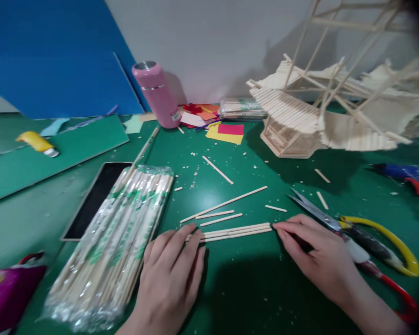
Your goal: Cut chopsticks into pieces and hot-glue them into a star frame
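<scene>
- Left hand (172, 274): fingers slightly apart, resting on the left ends of aligned sticks (247, 231) on the green table (251, 288).
- Right hand (321, 260): thumb and forefinger close together at their right ends — whether pinching anything, I cannot tell.
- Beside it, scissors (330, 221).
- Farther out — bagged sticks (122, 232) left, stick model (286, 107) back right.

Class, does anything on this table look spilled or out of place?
Yes: pale crumbs untidily litter the green tabletop around the loose sticks, and the scissors lie slightly open near the right hand.
</scene>
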`<action>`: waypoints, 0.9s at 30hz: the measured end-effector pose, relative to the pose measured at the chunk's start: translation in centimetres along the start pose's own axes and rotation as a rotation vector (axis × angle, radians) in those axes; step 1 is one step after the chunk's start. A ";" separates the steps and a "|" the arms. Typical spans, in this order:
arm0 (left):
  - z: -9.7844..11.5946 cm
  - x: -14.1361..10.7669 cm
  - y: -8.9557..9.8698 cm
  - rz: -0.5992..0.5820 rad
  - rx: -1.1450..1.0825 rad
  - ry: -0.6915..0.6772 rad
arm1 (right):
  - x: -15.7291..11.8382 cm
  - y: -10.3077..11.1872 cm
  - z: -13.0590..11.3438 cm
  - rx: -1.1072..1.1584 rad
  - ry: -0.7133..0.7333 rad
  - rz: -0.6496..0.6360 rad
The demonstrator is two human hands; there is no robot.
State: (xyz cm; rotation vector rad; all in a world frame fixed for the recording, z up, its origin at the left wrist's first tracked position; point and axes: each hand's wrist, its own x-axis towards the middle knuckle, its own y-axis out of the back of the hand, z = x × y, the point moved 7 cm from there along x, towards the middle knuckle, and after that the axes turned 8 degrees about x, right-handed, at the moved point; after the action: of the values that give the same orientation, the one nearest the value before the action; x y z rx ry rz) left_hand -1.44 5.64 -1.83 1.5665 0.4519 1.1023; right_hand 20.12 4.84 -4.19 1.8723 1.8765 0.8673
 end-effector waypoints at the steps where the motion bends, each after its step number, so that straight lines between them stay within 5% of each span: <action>1: -0.6 -0.3 0.2 -0.014 -0.029 0.044 | -0.1 0.0 0.1 -0.021 0.008 0.007; 7: -2.5 -2.1 0.3 -0.079 -0.041 0.204 | -0.4 -0.2 0.5 -0.082 0.018 0.018; 27: -2.0 -3.0 -0.8 -0.131 -0.033 0.196 | -0.3 -0.5 0.2 -0.073 0.083 -0.020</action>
State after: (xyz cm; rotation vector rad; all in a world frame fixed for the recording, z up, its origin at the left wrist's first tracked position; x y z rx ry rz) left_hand -4.34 4.73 -3.91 1.3852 0.6557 1.1602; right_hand 19.89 4.57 -4.69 1.7974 1.8820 1.0073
